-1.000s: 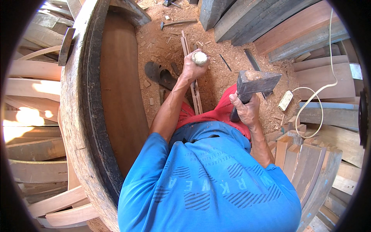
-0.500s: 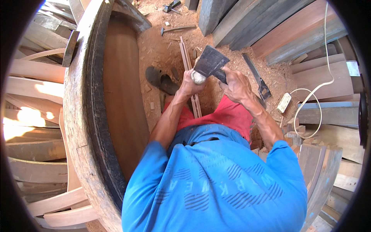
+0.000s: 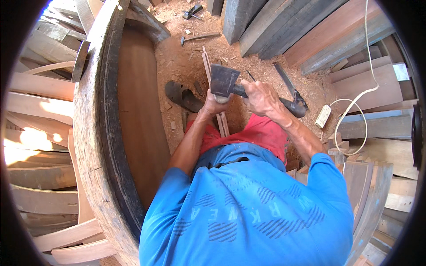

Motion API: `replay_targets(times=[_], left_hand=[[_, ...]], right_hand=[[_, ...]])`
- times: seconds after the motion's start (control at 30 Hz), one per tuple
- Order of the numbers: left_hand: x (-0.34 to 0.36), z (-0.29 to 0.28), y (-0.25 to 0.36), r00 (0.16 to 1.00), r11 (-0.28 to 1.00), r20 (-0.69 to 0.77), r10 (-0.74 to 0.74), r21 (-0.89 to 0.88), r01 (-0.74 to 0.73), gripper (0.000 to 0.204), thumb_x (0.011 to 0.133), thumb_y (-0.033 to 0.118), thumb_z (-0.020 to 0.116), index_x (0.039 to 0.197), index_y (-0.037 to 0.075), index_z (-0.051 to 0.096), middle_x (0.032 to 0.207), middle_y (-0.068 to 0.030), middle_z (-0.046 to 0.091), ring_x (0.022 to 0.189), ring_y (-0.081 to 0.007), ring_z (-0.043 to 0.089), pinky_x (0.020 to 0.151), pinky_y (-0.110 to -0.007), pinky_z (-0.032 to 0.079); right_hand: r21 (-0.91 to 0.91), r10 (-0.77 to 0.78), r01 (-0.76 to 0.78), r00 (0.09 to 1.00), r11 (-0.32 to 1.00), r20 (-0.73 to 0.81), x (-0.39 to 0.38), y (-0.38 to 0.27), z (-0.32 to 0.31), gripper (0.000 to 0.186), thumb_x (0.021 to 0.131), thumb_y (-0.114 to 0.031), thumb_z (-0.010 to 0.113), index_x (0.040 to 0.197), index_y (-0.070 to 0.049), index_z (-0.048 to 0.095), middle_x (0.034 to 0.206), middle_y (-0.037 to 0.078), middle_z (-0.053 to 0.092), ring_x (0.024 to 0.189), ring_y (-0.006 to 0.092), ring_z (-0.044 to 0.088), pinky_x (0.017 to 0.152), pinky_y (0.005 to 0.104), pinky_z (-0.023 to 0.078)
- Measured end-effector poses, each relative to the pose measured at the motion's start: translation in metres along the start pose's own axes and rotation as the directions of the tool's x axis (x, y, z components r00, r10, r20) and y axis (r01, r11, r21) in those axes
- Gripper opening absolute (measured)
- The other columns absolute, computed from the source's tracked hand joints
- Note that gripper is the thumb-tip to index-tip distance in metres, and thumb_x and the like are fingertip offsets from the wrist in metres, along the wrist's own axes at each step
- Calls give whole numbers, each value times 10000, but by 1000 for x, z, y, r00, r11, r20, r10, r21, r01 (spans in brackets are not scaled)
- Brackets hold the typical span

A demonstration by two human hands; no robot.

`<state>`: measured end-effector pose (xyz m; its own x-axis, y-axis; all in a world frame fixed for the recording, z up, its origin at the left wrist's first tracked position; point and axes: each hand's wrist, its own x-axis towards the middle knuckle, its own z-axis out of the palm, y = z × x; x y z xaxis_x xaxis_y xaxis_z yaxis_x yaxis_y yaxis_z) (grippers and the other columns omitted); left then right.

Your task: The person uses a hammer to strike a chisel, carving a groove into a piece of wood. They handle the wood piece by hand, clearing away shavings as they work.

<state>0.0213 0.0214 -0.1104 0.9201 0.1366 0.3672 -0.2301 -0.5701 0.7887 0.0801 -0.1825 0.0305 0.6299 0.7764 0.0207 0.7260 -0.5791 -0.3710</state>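
Note:
My right hand (image 3: 262, 98) is wrapped round the dark handle of a hatchet (image 3: 224, 81). The broad dark head lies over the top of a pale, round-ended handle (image 3: 221, 99), apparently touching it. My left hand (image 3: 213, 106) closes round that handle; its lower part is hidden, so I cannot make out the tool. Beneath my left hand runs a narrow, grooved wooden strip (image 3: 223, 124), between my legs and out across the floor.
A handsaw (image 3: 286, 80) lies to the right, a hammer (image 3: 200, 38) and another dark tool (image 3: 192, 12) farther off. Dark clogs (image 3: 183, 96) sit left of the strip. A curved timber (image 3: 91, 150) stands at left, thick beams (image 3: 284, 31) at right. A white cord (image 3: 370, 88) hangs right.
The hatchet has come down and left onto the pale handle, its handle now lying across to the right. My left hand keeps its hold and has shifted slightly left and down.

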Motion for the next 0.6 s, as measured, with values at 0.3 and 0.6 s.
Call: replay_targets(times=[0.3,0.6], left_hand=[[29,7,-32,943,926,-30,-332,-199,320,136,814,92,765,871,55,646,759,-3,645,704,-76,586,641,-267,511],[12,-19,15,980,930,41,-194,-310,197,81,888,71,718,957,41,691,842,-8,674,798,-84,610,744,-253,512]], right_hand=[[667,148,213,885,713,-442,-4,-46,-102,334,843,-185,807,1088,-2,671,902,64,716,806,196,681,733,378,546],[227,29,632,307,741,-951,37,-10,-111,198,881,-82,755,1039,-59,638,769,42,669,665,146,658,611,315,529]])
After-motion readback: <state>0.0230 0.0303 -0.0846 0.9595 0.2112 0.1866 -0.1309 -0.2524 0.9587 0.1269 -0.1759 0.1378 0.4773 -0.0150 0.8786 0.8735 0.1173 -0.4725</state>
